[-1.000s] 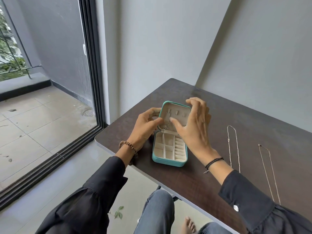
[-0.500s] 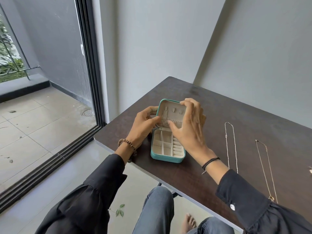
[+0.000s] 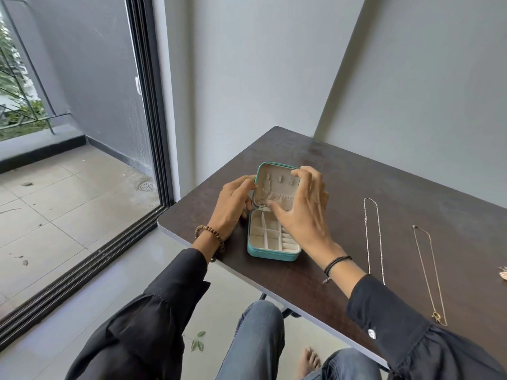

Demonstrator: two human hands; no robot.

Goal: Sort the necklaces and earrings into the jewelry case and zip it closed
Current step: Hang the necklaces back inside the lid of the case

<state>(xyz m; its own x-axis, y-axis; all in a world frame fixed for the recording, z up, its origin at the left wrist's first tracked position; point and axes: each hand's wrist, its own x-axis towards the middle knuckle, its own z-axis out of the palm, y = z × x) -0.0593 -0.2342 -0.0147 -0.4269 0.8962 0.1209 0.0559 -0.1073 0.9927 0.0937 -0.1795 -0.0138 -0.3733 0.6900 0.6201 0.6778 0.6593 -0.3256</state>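
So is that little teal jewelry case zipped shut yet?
No, the teal jewelry case lies open, its lid raised and its compartments showing.

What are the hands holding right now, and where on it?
Both hold the open case by its raised lid: left hand on the lid's left edge, right hand over its top right corner, thumb at the lid's pocket.

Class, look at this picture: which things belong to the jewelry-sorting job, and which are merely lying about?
Job: teal jewelry case, chain hung in its lid, silver necklace, gold necklace, left hand, right hand.
Lying about: leaf sprig on the floor, balcony drain.
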